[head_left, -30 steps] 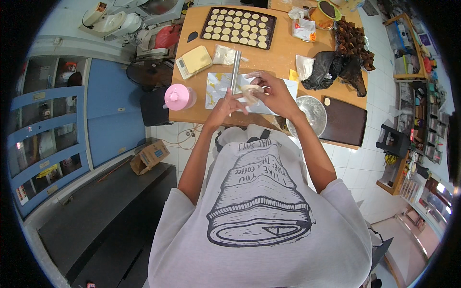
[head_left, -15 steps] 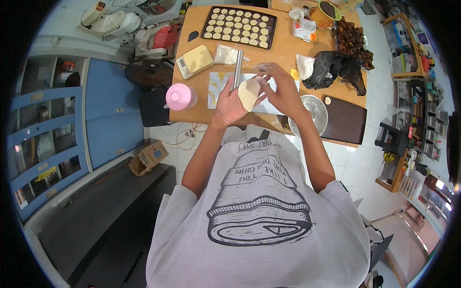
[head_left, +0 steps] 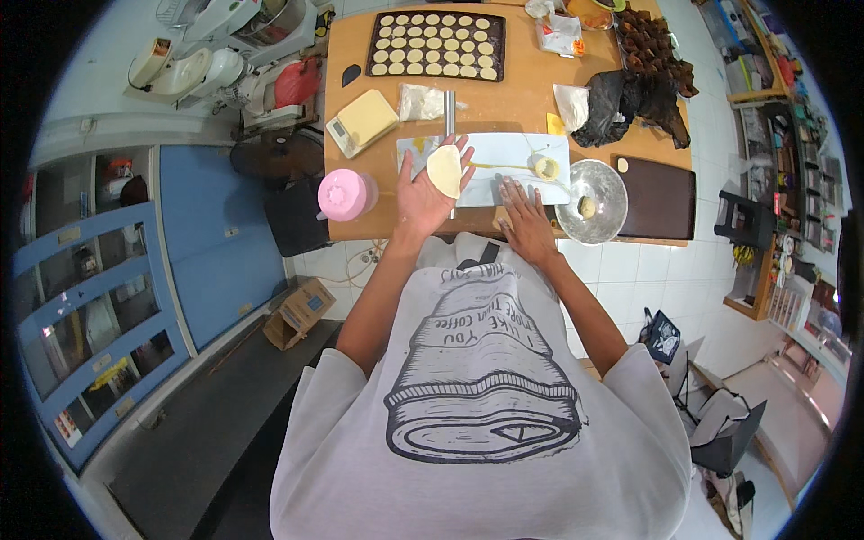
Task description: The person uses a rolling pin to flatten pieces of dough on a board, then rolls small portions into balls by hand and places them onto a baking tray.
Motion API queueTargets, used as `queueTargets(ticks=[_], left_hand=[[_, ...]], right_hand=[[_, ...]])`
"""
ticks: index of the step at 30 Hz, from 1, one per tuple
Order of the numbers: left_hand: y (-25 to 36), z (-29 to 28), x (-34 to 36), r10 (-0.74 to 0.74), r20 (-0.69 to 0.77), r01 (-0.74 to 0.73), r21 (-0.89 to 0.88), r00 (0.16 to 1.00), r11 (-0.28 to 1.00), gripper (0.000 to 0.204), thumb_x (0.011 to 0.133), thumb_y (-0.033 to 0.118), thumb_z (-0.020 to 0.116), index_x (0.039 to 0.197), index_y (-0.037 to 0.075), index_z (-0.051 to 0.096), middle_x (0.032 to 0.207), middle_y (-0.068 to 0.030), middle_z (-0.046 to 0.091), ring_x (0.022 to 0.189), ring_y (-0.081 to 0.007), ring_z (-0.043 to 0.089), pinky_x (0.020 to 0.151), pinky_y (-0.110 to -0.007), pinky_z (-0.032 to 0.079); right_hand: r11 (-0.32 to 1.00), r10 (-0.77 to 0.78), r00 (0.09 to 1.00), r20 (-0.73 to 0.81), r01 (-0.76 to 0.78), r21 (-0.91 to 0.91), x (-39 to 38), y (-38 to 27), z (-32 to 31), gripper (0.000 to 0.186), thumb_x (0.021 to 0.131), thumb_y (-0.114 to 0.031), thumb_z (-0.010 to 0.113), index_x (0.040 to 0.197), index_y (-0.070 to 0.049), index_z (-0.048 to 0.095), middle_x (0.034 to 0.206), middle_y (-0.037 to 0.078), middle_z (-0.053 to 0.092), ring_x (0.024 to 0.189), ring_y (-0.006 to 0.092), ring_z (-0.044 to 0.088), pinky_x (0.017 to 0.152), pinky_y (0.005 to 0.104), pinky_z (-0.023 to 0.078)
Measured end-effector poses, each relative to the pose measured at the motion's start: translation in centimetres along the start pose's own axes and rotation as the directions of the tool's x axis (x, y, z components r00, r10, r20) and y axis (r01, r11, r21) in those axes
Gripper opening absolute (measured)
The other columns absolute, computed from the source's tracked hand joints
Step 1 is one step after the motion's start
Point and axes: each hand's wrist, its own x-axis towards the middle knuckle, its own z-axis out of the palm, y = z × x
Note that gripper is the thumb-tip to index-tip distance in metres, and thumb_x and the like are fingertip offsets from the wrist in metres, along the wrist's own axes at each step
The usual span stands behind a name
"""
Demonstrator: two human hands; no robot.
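My left hand (head_left: 427, 191) lies palm up over the white cutting board (head_left: 486, 184), with a flat pale dough disc (head_left: 444, 170) resting on its fingers. My right hand (head_left: 525, 219) rests flat, fingers spread, on the board's near edge and holds nothing. A small filling ball (head_left: 544, 166) sits on the board ahead of the right hand. A metal bowl (head_left: 592, 200) with one dough ball stands just right of it. A dark baking tray (head_left: 437, 44) filled with several round dough pieces lies at the far side of the wooden table (head_left: 522, 108).
A kitchen scale (head_left: 361, 121) with a yellow block, a pink lidded cup (head_left: 344, 193), a dark board (head_left: 659, 197), black plastic bags (head_left: 630, 103) and a metal scraper (head_left: 450, 111) are on the table. Blue cabinets (head_left: 99, 297) stand at left, a cardboard box (head_left: 301, 310) lies on the floor.
My two hands were together shaping the dough. Now they are apart: the left holds the flattened disc on its open palm, and the right has come down onto the board.
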Motion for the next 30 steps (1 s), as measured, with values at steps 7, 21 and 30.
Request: queueTargets(ticks=[7,21,30], left_hand=[[1.0,-0.1,1.0,-0.142,0.029,0.142,0.007,0.989,0.99,0.081,0.104,0.061,0.03,0.156,-0.001,0.032,0.162,-0.0167,0.033,0.15,-0.0316,0.03,0.123,-0.046,0.026],[0.7,0.2,2.1,-0.294,-0.051,0.295,0.305,0.954,0.905,0.053,0.109,0.032,0.036,0.149,-0.003,0.039,0.153,-0.0129,0.048,0.14,-0.0235,0.047,0.118,-0.038,0.036],[1.3,-1.4,2.9,-0.362,-0.1,0.375,0.264,0.927,0.889,0.055,0.11,0.032,0.033,0.15,-0.006,0.036,0.154,-0.0189,0.045,0.144,-0.0265,0.042,0.119,-0.041,0.035]], right_hand=[[0.974,0.176,0.97,-0.166,-0.148,0.17,2.8,-3.4,-0.7,0.061,0.102,-0.025,0.053,0.155,-0.002,0.033,0.165,0.014,0.029,0.154,0.0346,0.022,0.122,0.0622,0.01],[0.997,0.082,0.958,-0.275,-0.082,0.013,4.3,-9.2,-7.3,0.056,0.102,-0.037,0.05,0.148,-0.005,0.047,0.15,0.014,0.05,0.147,0.0347,0.037,0.119,0.0693,0.009],[0.99,0.0,0.994,0.107,-0.015,0.14,4.0,-8.3,-9.1,0.058,0.102,-0.04,0.051,0.146,-0.003,0.049,0.153,0.013,0.047,0.149,0.0316,0.034,0.119,0.0713,0.006]])
